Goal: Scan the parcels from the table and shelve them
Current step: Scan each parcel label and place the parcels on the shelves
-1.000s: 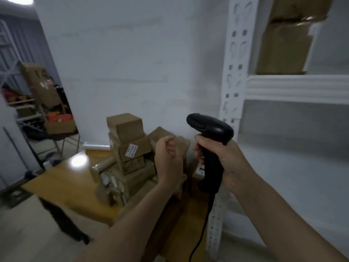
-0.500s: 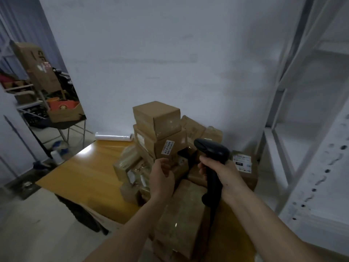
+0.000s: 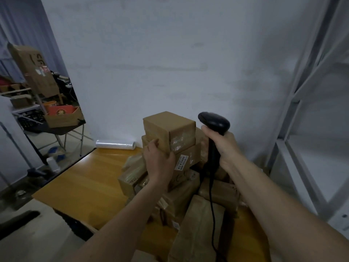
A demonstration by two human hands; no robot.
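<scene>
Cardboard dominates here: a heap of brown parcels (image 3: 181,188), boxy and flat alike, many wrapped in glossy clear tape that crinkles at the edges, piled on a smooth, honey-coloured wooden table (image 3: 85,186). The top parcel (image 3: 169,129) is a compact, squarish box with taped ends, sitting on a second parcel (image 3: 186,157) that carries a small white printed label. Behind the heap stands a matt, pale wall, and a shiny roll of clear film (image 3: 115,144) lies where the table meets it. Off beyond the right hand rises a white metal shelving rack (image 3: 309,103) with slanted braces.

The left hand (image 3: 159,161) presses against the near face of the stack, fingers spread and slightly curled over the corner where the top parcel meets the labelled one, thumb on the side away from the scanner. It touches the cardboard but has not closed fully round anything. The right hand (image 3: 221,146) is wrapped tightly round the handle of a black barcode scanner (image 3: 214,122), a rounded, smooth plastic head held upright just beside the top parcel, its cord trailing down along the forearm.

Half a second ago the left hand hung loosely short of the pile; now it has reached the boxes. The scanner has risen level with the top parcel.
</scene>
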